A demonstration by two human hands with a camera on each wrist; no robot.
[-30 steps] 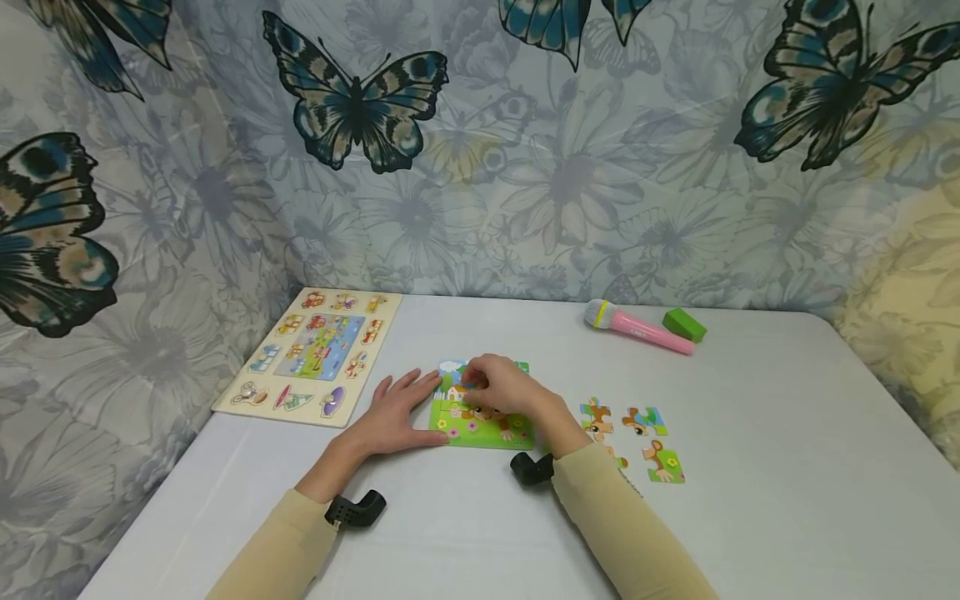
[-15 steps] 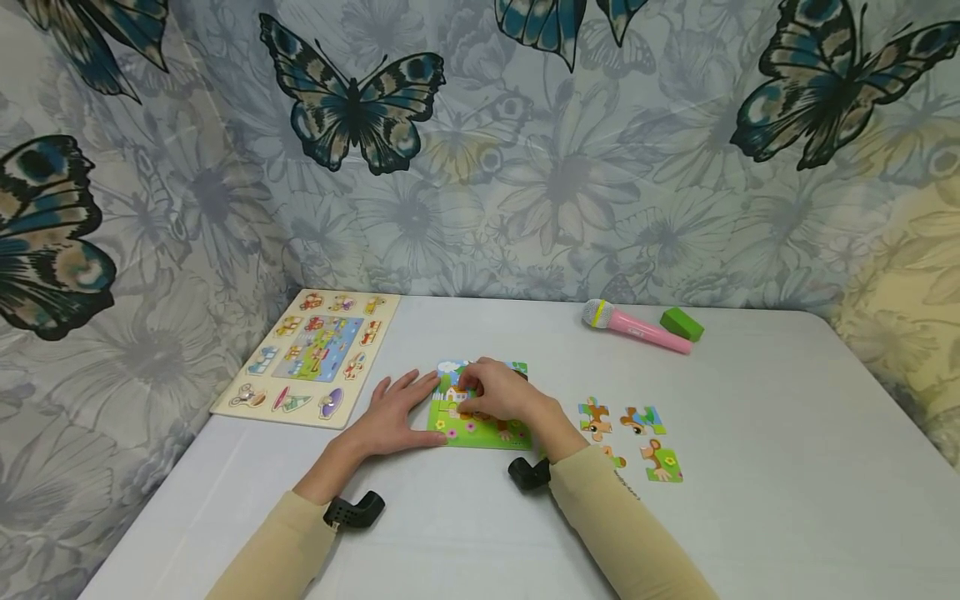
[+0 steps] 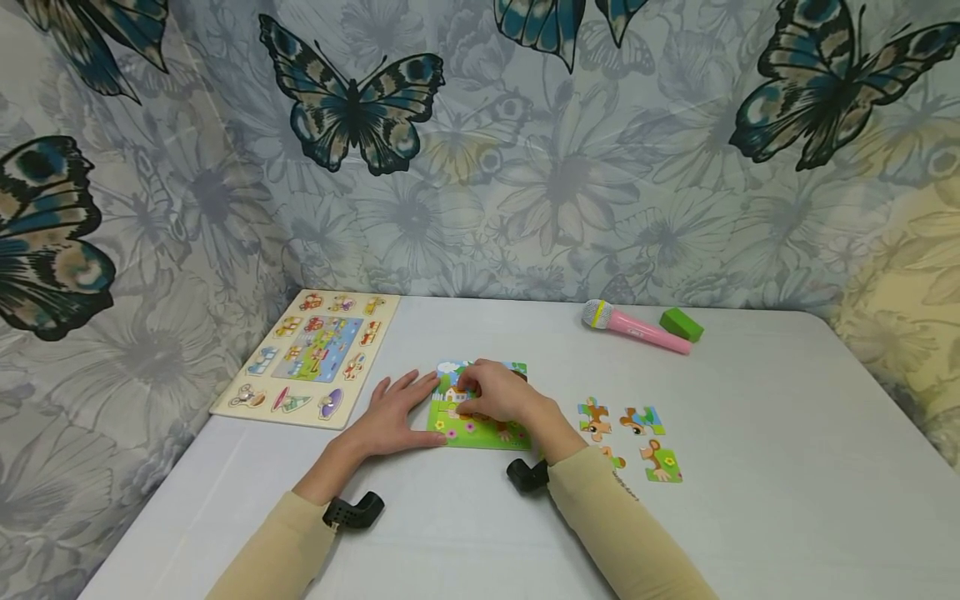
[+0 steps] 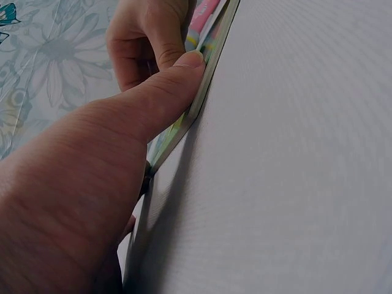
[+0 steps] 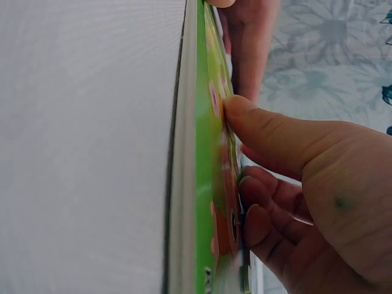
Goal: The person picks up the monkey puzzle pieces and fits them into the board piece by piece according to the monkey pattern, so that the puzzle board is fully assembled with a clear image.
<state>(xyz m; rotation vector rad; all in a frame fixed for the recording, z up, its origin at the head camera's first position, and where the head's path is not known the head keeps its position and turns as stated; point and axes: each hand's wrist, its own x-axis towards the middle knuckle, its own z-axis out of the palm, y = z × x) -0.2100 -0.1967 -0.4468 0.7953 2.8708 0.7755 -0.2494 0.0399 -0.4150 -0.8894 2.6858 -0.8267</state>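
A small jigsaw puzzle board [image 3: 487, 442] with a green meadow, flowers and a house lies on the white table. My left hand [image 3: 393, 421] is spread at its left side, with fingertips by the far left corner. In the left wrist view the thumb [image 4: 165, 92] rests on the board's edge. Over the middle of the board, my right hand [image 3: 502, 392] has its thumb and fingers curled together on a puzzle piece [image 5: 229, 226], mostly hidden beneath them. In the right wrist view the thumb [image 5: 263, 125] touches the picture surface near a pink flower.
Loose puzzle pieces [image 3: 662, 461] lie right of the board, one partly behind the right sleeve [image 3: 611, 508]. A larger wooden picture board [image 3: 307, 358] sits at the left. Toward the back right are a pink toy microphone [image 3: 637, 325] and a green block [image 3: 682, 325].
My right hand has shifted slightly left and toward the near side over the board, its thumb now lower on the picture. My left hand stays where it was.
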